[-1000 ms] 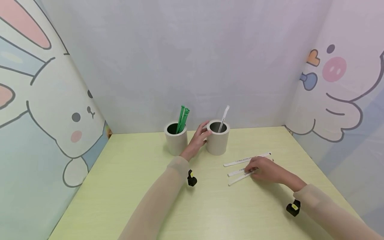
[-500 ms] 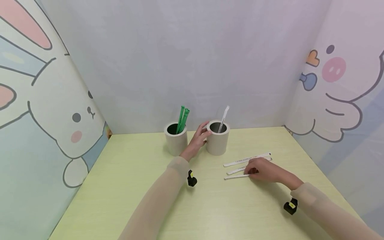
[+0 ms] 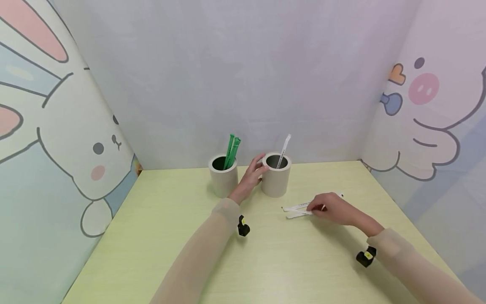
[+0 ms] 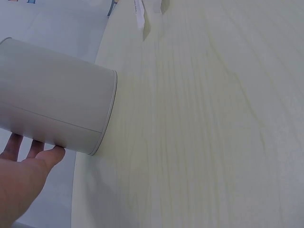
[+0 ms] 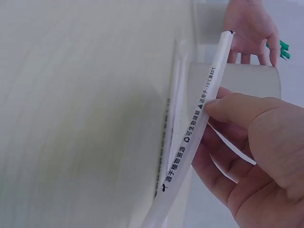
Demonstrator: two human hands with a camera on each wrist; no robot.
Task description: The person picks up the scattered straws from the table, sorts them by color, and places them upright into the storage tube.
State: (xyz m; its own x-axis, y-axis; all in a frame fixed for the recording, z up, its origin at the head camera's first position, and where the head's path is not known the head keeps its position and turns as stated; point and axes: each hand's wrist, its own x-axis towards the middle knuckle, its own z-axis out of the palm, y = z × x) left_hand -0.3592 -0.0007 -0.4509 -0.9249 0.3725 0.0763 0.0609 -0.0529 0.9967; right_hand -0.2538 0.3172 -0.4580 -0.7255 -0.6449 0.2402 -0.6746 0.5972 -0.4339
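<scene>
My right hand (image 3: pixel 334 207) pinches a white paper-wrapped drinking straw (image 5: pixel 190 128) between thumb and fingers; dark print runs along its wrapper. Beneath it, more wrapped straws (image 5: pixel 171 114) lie on the table, partly covered by the hand in the head view. My left hand (image 3: pixel 248 180) touches the side of the right-hand pale grey cup (image 3: pixel 275 183) with its fingertips, thumb near the rim. One white straw (image 3: pixel 283 150) leans inside that cup. In the left wrist view the fingertips (image 4: pixel 56 154) rest against the cup's wall.
A second pale grey cup (image 3: pixel 223 183) stands to the left, holding several green-wrapped straws (image 3: pixel 232 153). Both cups are near the back edge of the light wooden table (image 3: pixel 159 236), before a plain pale curtain (image 3: pixel 243 76). Cartoon-printed panels flank the table.
My right hand has lifted the nearest straw off the table and carried it slightly away from me, over the other straws. The left hand has stayed at the cup.
</scene>
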